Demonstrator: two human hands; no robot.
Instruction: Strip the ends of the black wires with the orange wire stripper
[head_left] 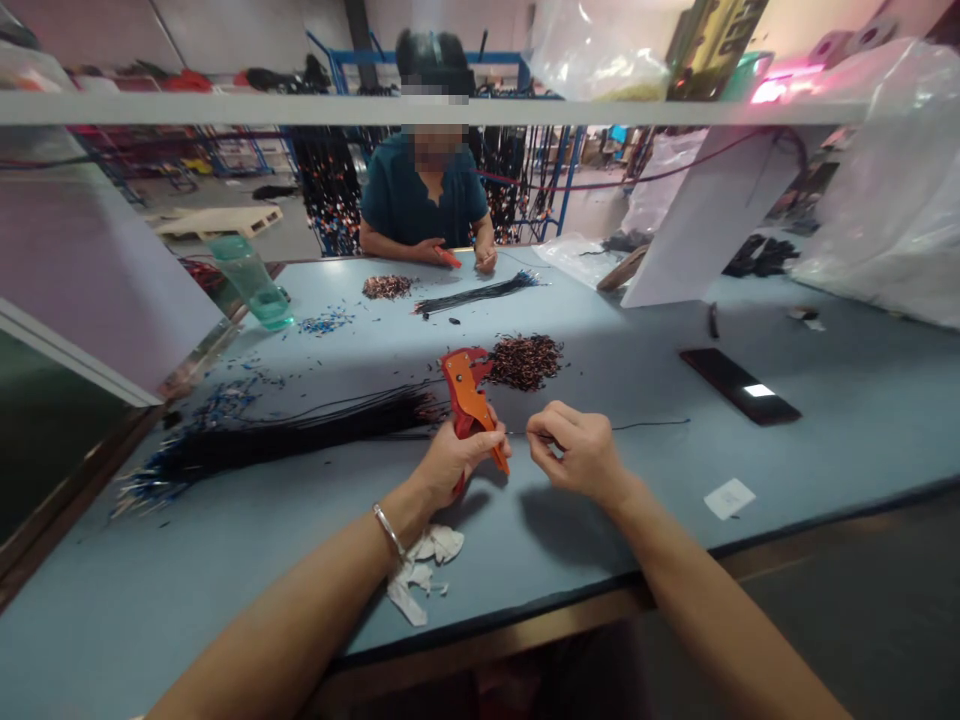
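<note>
My left hand (465,455) is wrapped round the handles of an orange and red wire stripper (468,388), its jaws pointing up and away from me. To its right, my right hand (574,445) pinches a thin black wire (651,425), whose far end trails right over the table. Left of the stripper lies a long bundle of black wires (300,435), with blue and white tips at its left end and coppery ends near my left hand. Just beyond the stripper's jaws is a heap of small black and copper-coloured offcuts (527,360).
Across the blue-grey table (600,540) a co-worker (424,195) holds a red tool beside a smaller wire bundle (480,292). A dark phone (739,385) and a white paper square (729,498) lie right. A green bottle (251,283) stands back left. Torn tissue (424,565) lies near my left wrist.
</note>
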